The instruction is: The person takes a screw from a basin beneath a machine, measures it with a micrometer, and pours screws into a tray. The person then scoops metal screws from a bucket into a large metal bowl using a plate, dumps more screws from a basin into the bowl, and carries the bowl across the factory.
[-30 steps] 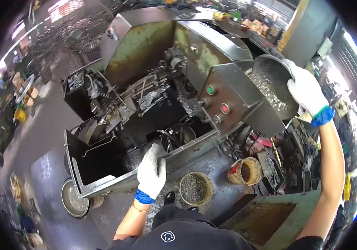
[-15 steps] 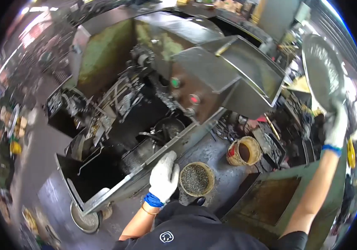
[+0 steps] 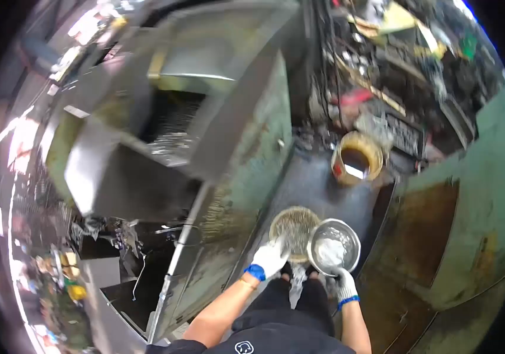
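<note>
My right hand (image 3: 345, 285), in a white knitted glove with a blue cuff, grips the near rim of a round metal bowl (image 3: 350, 239). The bowl is tilted beside a bucket of small metal pieces (image 3: 295, 227), overlapping its right edge in view. A bright whitish patch shows inside the bowl; I cannot make out whether it is glare or contents. My left hand (image 3: 270, 258), gloved the same way, is at the bucket's near left rim. Its fingers are smeared by motion, so their grip is unclear.
A yellowish bucket of dark liquid (image 3: 356, 159) stands farther back on the floor. The green machine (image 3: 238, 177) rises on the left, and a green cabinet (image 3: 423, 224) borders the right. Cluttered tools and parts (image 3: 403, 133) lie at the back right.
The bowl has come down in my right hand from high on the right to beside the bucket. My left hand has left the machine edge for the bucket rim. The view has swung right.
</note>
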### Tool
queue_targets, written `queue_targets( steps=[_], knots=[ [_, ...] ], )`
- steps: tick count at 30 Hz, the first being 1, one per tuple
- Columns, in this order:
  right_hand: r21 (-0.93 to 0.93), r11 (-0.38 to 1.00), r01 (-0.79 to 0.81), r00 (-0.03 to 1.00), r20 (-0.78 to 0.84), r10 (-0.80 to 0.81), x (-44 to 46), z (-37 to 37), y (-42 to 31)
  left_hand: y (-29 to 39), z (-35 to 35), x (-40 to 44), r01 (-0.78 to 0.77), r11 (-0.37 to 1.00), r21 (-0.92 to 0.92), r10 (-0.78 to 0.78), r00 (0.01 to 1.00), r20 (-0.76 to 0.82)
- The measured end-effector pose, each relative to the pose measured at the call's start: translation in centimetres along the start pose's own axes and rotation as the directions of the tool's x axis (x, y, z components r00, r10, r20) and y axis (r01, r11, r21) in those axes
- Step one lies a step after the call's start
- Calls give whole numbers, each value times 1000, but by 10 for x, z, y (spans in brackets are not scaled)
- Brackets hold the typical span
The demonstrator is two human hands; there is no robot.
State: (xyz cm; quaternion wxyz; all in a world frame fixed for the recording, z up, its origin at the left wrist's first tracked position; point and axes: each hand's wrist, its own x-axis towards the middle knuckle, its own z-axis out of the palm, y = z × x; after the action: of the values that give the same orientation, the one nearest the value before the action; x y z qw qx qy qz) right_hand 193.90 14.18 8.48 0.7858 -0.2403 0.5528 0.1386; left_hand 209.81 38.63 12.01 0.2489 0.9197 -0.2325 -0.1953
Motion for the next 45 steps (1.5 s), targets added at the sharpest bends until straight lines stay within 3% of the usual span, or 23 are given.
queue_targets(
  steps=[2,4,5,6,7,8,9,13,16,18,19,20,22,23,25,27,33,35,37,39,41,43,45],
  knots=[
    [-83,988,132,988,-63,-138,35,-15,22,-8,31,16,-26,998,55,18,991,134],
    [-435,888,148,988,17,-156,56,-23,22,-12,60,41,-61,994,90,36,966,255],
    [-573,779,255,944,-30,-330,85,-37,44,-16,74,54,-80,993,83,52,952,301],
    [-771,555,311,896,42,-443,108,-48,54,-20,88,63,-120,989,90,92,959,269],
    [-788,579,210,938,-6,-347,96,-25,33,-24,105,74,-154,984,94,130,966,224],
    [-908,300,294,852,107,-513,108,-28,39,-32,122,81,-182,980,79,158,958,240],
    [-877,231,422,775,216,-594,128,-29,42,-45,140,94,-209,975,68,187,953,240],
    [-944,-123,305,813,325,-483,210,-16,40,-99,201,134,-339,939,58,301,891,341],
    [-889,-300,346,780,450,-434,275,2,33,-141,243,168,-459,886,62,401,826,396],
    [-835,-388,390,642,548,-535,337,5,39,-169,266,192,-526,842,120,472,826,307],
    [-793,-510,333,575,600,-556,364,6,39,-182,276,204,-587,789,179,551,806,216],
    [-794,-504,340,589,597,-545,379,16,30,-185,279,216,-538,809,236,476,836,272],
    [-729,-541,420,468,685,-559,414,16,19,-197,290,228,-487,823,292,393,860,326],
    [-690,-568,449,397,723,-565,429,16,23,-209,295,228,-517,812,270,458,852,254],
    [-700,-545,462,400,713,-575,445,13,40,-227,310,224,-544,803,245,512,839,184],
    [-805,-403,434,625,592,-508,448,7,51,-234,325,214,-465,862,201,448,885,124],
    [-803,-379,461,727,586,-358,460,8,31,-256,336,229,-292,956,-29,288,912,292],
    [-818,-375,436,813,537,-227,458,11,27,-258,335,232,-164,986,-37,160,845,510],
    [-830,-350,434,847,508,-156,454,10,27,-249,331,233,-173,983,-66,182,845,503],
    [-861,-319,397,905,425,-20,451,7,24,-239,327,233,40,999,23,-43,657,752],
    [-845,-331,419,899,437,24,452,2,25,-239,328,232,74,997,-2,-45,629,776],
    [-875,-280,394,919,367,143,450,4,17,-245,333,235,147,989,-9,-64,479,876],
    [-866,-257,429,903,408,133,455,-4,20,-255,341,230,90,995,-48,-6,522,853]
  ],
)
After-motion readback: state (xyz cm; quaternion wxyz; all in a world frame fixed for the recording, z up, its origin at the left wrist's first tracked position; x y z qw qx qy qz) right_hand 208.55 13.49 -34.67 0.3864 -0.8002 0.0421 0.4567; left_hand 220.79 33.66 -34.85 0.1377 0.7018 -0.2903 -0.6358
